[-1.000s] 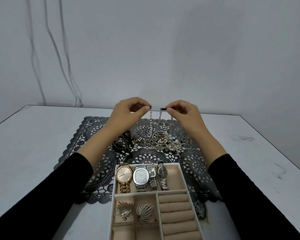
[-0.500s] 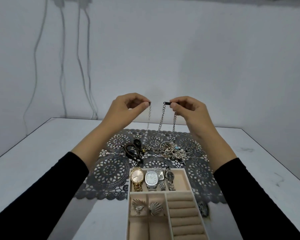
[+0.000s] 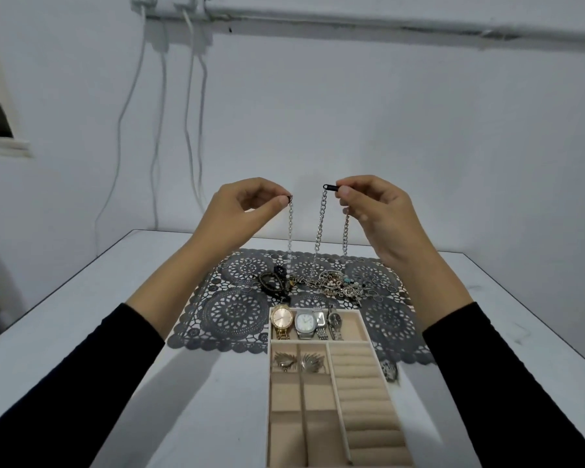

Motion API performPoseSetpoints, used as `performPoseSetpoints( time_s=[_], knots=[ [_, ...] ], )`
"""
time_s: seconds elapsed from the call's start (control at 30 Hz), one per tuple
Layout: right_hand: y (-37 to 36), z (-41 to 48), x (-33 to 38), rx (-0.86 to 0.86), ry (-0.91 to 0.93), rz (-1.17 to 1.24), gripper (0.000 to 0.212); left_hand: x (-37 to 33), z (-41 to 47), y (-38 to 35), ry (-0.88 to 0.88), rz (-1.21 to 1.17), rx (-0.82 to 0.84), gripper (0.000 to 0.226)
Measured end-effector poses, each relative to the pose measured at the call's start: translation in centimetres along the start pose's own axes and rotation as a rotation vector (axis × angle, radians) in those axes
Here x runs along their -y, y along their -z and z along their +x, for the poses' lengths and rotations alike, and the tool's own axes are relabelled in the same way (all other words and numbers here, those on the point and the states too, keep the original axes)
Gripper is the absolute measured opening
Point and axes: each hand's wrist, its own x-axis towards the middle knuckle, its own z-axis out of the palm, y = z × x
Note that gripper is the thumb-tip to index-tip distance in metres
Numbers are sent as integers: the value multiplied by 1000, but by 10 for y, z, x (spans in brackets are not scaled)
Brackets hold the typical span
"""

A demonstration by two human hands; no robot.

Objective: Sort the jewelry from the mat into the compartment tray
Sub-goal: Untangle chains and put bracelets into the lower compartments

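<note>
Tray: nearest us, the compartment tray (image 3: 270, 383) sits on the counter (image 3: 98, 332), with four watches (image 3: 304, 324) in its far compartment.
Mat: the dark lace mat (image 3: 233, 312) lies beyond, carrying a tangled jewelry pile (image 3: 335, 283).
Hands: raised above the mat, our left hand (image 3: 237, 214) pinches one chain (image 3: 320, 228) end; our right hand (image 3: 375, 211) pinches its black clasp.
Chain: its strands hang into the pile.

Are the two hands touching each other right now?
Apart. The head view shows bare wall between the left hand and right hand, each pinching an end of the chain.
</note>
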Motion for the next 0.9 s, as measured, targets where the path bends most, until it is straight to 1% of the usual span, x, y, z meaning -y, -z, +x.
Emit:
performPoseSetpoints(
  time_s=[0.13,0.4,0.6,0.77,0.9],
  knots=[
    [-4,-21,13,46,-1,35,12,-10,-24,6,14,-17,-19,7],
    [-13,-66,24,137,-66,83,11,-19,-67,9,28,-48,-25,8],
    [-16,-91,20,204,-103,139,11,-18,-91,8,38,-69,-44,7],
    [-13,-104,13,277,-123,135,12,-13,-101,8,40,-106,-77,7],
    [-9,-109,8,289,-147,154,11,-11,-106,9,43,-152,-111,8]
  ],
)
